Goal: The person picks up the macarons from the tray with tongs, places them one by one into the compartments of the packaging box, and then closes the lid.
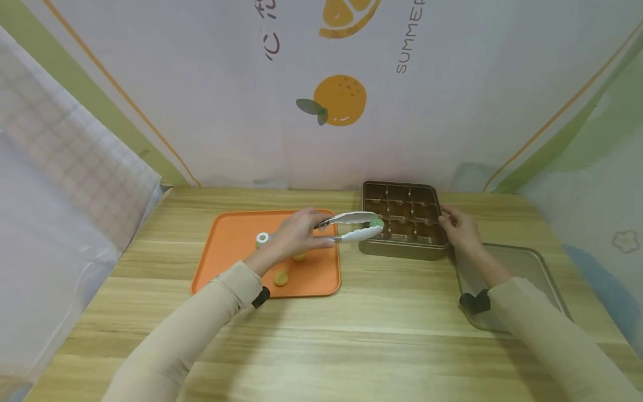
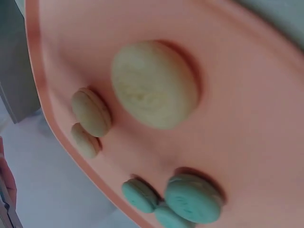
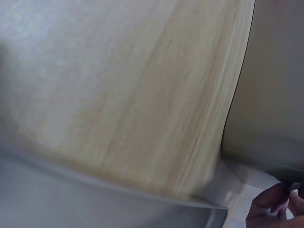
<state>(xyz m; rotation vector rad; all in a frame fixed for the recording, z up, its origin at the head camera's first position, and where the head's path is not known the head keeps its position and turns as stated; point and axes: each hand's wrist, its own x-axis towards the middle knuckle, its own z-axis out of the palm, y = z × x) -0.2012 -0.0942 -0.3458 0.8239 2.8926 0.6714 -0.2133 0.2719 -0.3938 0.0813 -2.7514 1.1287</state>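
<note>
- Orange tray at the box's nine o'clock: yellow macarons and green ones left.
- Left hand grips tongs holding a green macaron at the box's eight o'clock.
- Right hand grips box at three; no macaron visibly seated inside.

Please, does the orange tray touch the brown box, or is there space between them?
Apart: in the head view, a strip of wooden table lies between the orange tray and the brown box.
</note>
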